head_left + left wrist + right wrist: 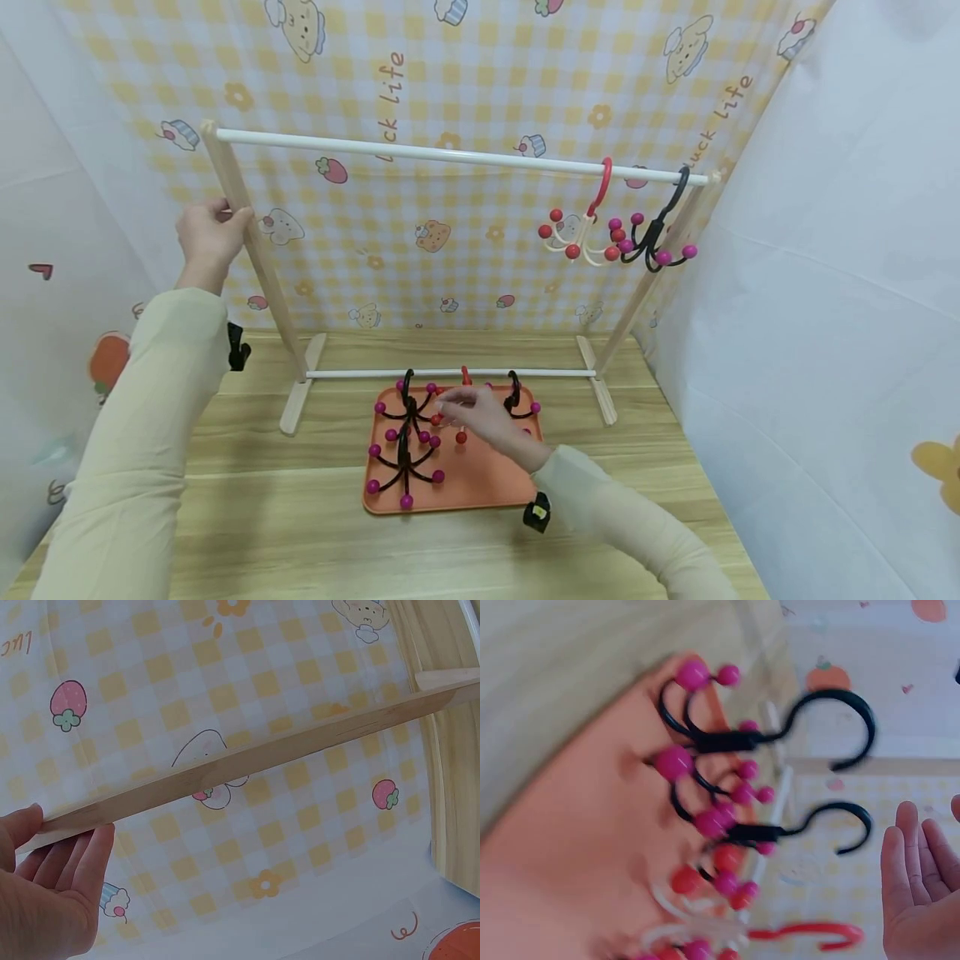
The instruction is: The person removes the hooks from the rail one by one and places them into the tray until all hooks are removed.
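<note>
The left hand (208, 233) is up at the top corner of the wooden rack (258, 250), its grip wrapped round the left upright just under the white top rail (465, 156); the left wrist view shows the fingers (79, 862) lying along the wood. Down on the bench (300, 533), the right hand (483, 417) hovers over the orange tray (480, 483), fingers loosely spread and relaxed, fingertips right at a white multi-prong hook with red balls (457, 429). Whether they actually touch it, I cannot tell. In the right wrist view the palm (919, 900) is open and holds nothing, just beside the hooks. Two black hooks with magenta balls (405, 442) lie on the tray's left half, and another black one (516, 398) lies at the back edge. Up on the rail, far right, a red-and-white hook (588, 229) and a black hook (660, 237) hang side by side, nearly touching.
</note>
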{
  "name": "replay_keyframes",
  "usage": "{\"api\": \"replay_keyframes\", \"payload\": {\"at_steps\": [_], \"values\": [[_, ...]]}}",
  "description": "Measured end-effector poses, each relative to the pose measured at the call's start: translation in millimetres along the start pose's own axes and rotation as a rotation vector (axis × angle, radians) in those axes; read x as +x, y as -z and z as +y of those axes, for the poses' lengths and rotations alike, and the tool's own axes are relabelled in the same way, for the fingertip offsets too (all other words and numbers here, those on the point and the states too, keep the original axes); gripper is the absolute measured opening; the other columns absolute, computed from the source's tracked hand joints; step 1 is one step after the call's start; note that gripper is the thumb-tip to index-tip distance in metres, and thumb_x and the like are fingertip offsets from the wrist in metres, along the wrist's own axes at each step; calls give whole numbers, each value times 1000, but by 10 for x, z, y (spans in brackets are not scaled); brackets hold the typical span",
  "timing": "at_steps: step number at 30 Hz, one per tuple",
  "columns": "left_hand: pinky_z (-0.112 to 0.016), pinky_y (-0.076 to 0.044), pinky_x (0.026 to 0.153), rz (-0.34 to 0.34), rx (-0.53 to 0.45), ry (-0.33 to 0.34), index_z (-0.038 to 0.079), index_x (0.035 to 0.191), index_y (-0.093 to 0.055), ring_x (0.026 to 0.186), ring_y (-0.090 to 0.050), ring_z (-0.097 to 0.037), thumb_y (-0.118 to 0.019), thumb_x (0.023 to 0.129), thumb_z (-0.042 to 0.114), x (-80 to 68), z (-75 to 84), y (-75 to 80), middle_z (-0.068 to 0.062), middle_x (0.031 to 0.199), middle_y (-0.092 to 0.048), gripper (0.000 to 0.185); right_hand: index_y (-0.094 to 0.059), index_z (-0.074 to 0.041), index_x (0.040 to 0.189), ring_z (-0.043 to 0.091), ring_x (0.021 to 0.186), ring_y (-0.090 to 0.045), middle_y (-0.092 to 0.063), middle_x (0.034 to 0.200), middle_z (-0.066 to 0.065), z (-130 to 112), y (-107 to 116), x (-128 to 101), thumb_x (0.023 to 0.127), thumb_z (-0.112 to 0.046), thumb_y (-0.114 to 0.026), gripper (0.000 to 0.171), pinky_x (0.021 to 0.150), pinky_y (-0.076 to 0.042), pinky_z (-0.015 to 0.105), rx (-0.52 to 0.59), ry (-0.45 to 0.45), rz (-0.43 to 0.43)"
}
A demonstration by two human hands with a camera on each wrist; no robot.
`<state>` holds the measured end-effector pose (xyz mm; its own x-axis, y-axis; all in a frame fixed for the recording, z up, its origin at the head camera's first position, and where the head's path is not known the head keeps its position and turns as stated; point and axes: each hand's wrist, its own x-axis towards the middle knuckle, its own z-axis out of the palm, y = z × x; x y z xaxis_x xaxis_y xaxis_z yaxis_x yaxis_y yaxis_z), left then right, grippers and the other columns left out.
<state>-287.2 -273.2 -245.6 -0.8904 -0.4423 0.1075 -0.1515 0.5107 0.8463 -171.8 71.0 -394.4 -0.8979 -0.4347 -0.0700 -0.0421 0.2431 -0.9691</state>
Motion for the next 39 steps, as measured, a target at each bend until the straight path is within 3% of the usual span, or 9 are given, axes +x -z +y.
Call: {"api": "replay_keyframes", "payload": {"at_steps": [4,10,19,29,39], "values": [[-32,-39,91,-5,-10,3,6,131,-42,107,-46,-23,-43,90,36,-7,7,-1,-15,123,-47,51,-60,2,107,15,74,-59,-63,87,9,-209,189,6,88,-16,-55,26,62,-49,28,-40,5,32],[-32,-38,91,-5,-21,3,6,131,-42,107,-46,-23,-44,89,36,-9,7,8,-14,123,-48,51,-57,2,109,24,84,-59,-61,95,14,-377,487,125,87,-21,-58,32,74,-49,35,6,16,105],[-32,-38,91,-1,-18,4,6,130,-43,108,-46,-23,-45,89,36,-4,9,1,-14,123,-48,51,-57,4,108,21,82,-59,-59,99,17,-645,879,264,85,-22,-60,35,82,-45,41,37,113,255],[-32,-39,90,2,-18,-7,5,130,-44,105,-47,-22,-45,89,35,-16,3,-4,-14,120,-49,50,-57,3,107,18,78,-59,-60,101,14,-1130,1294,227,84,-19,-61,32,76,-48,30,41,228,386],[-32,-39,90,2,-23,-4,6,130,-44,103,-48,-20,-46,89,35,-2,-8,0,-12,118,-51,51,-62,0,100,18,72,-61,-63,88,12,-1410,1660,163,82,-17,-65,25,70,-50,25,103,323,540]]}}
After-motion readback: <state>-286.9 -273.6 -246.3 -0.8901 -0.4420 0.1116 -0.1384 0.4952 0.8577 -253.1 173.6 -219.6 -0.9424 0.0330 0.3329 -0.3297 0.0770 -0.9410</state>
